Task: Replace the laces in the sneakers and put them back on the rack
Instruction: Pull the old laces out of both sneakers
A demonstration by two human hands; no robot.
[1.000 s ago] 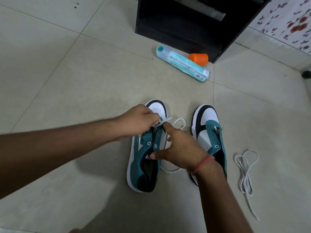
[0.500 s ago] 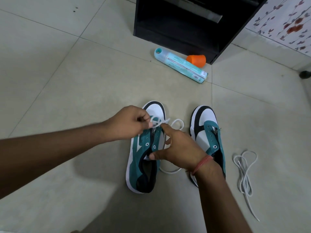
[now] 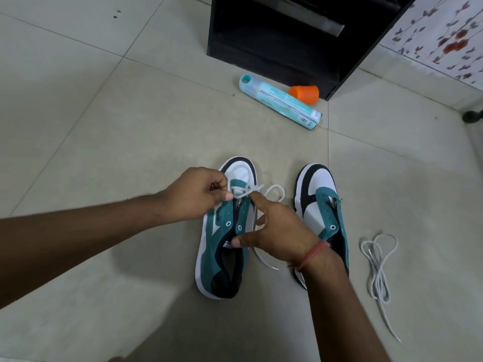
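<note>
White lace (image 3: 247,193) is pinched between thumb and fingers of the left hand (image 3: 198,195), right over the lowest eyelets of the left sneaker (image 3: 227,231), a teal, white and black shoe lying flat on the tiled floor (image 3: 104,126). The right hand (image 3: 271,228) steadies that shoe from the side: its thumb presses on the teal eyelet panel and its forefinger reaches up toward the lace crossing, while the other fingers are loosely curled. Whether they also hold the slack of the lace cannot be told. The lace loops out past the toe on the right and its free end trails on the floor between the two shoes.

The right sneaker (image 3: 322,218) stands just beside the first, its eyelets bare. A second white lace (image 3: 377,267) lies in a loose bundle on the floor to its right, untouched. Beyond the shoes, a teal spray can (image 3: 279,101) lies on its side with an orange cap (image 3: 304,94) next to it, both at the foot of a black rack (image 3: 274,48).

The step in hand looks like the very start of lacing the first shoe; only the bottom row seems threaded. The next move probably calls for evening the two ends, then feeding a tip up through the next eyelet while the other hand keeps the panel from shifting. The thin tip and small holes want a fine, well-aimed pinch.
</note>
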